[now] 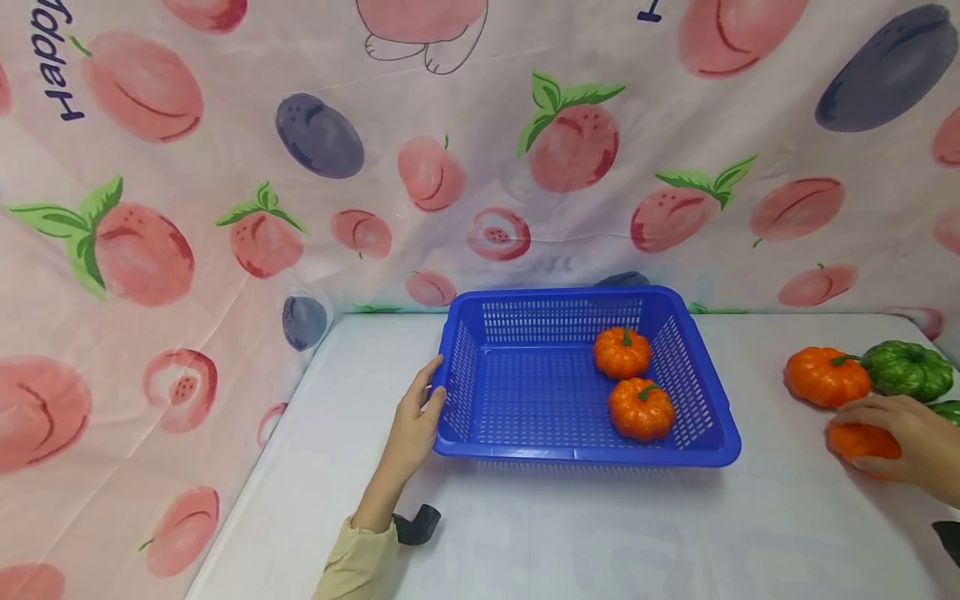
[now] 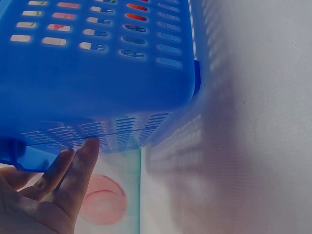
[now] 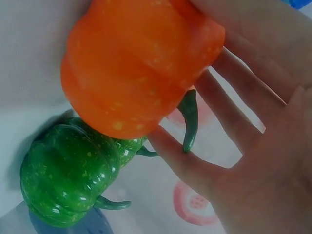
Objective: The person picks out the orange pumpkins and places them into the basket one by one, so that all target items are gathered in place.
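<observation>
A blue plastic basket stands on the white table with two small orange pumpkins, one behind the other, at its right end. My left hand holds the basket's left rim, thumb on the near side; in the left wrist view its fingers reach under the rim beside the slotted wall. Far to the right, my right hand grips another orange pumpkin, fingers spread round it. Its green stem pokes out between the fingers in the right wrist view.
Behind the right hand lie one more orange pumpkin and a green pumpkin. A second green one is partly cut off at the frame's edge. A fruit-printed cloth hangs along the table's back and left side.
</observation>
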Demonstrator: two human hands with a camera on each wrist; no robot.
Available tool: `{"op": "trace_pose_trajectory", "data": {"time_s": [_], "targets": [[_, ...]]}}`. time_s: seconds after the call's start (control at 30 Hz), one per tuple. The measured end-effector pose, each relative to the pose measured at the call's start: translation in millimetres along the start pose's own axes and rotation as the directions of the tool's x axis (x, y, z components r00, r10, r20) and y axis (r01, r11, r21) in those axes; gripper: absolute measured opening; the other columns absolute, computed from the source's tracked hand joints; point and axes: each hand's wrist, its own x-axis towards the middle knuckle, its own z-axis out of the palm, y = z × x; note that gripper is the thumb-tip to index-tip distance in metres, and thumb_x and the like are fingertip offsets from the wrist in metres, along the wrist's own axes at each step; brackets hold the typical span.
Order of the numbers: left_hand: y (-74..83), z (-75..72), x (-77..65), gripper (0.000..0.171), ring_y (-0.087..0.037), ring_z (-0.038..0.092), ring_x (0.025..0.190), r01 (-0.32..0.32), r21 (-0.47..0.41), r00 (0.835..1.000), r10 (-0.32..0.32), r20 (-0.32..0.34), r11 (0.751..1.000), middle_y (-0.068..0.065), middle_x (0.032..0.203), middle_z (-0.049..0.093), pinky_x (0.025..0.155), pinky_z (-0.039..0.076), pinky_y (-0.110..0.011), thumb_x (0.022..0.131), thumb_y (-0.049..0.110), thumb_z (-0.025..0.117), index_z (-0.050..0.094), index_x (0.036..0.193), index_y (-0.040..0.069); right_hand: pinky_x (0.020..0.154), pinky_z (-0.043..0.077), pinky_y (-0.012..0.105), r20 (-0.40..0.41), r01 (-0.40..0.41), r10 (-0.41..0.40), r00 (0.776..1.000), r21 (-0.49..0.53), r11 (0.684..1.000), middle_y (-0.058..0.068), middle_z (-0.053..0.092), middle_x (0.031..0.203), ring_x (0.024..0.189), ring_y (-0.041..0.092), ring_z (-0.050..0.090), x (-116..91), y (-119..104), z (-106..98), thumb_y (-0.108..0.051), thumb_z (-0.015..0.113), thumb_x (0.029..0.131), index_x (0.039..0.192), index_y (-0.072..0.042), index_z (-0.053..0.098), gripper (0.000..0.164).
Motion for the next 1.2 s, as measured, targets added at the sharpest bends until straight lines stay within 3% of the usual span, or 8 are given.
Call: {"op": "trace_pose_trajectory", "data": {"time_s": [0.27, 0.63, 1.2], "targets": [[-1.3, -0.4, -0.7, 0.047, -0.038, 0.053, 0.127, 0.014, -0.005, 1.000, -0.014, 0.006, 1.000, -0.019, 0.149, 0.045, 0.100, 0.049, -0.054, 0.106, 0.013, 0.043, 0.037, 0.153, 0.010, 0.087, 0.041, 0.071, -0.039, 0.006, -0.006, 0.999, -0.002, 1.000, 0.033, 0.059, 0.105, 0.097, 0.049, 0.045, 1, 0, -1, -0.009, 0.091, 0.060, 0.099, 0.008, 0.068, 0.049], [0.0, -1.7, -2.9, 0.047, -0.038, 0.053, 0.127, 0.010, 0.007, 1.000, -0.010, 0.011, 1.000, -0.020, 0.148, 0.045, 0.100, 0.049, -0.054, 0.106, 0.013, 0.042, 0.036, 0.153, 0.008, 0.086, 0.041, 0.070, -0.029, -0.005, 0.005, 1.000, 0.012, 1.000, 0.029, 0.058, 0.105, 0.096, 0.047, 0.044, 3, 4, 0, -0.015, 0.091, 0.062, 0.099, 0.005, 0.070, 0.047], [0.5, -0.9, -1.7, 0.047, -0.039, 0.053, 0.128, 0.016, 0.009, 1.000, -0.016, 0.009, 1.000, -0.020, 0.150, 0.044, 0.099, 0.050, -0.054, 0.106, 0.013, 0.043, 0.036, 0.153, 0.009, 0.084, 0.040, 0.072, -0.161, 0.073, -0.071, 0.984, 0.008, 0.997, 0.031, 0.057, 0.108, 0.099, 0.051, 0.045, 5, -23, -21, -0.010, 0.091, 0.061, 0.097, 0.006, 0.070, 0.045]]}}
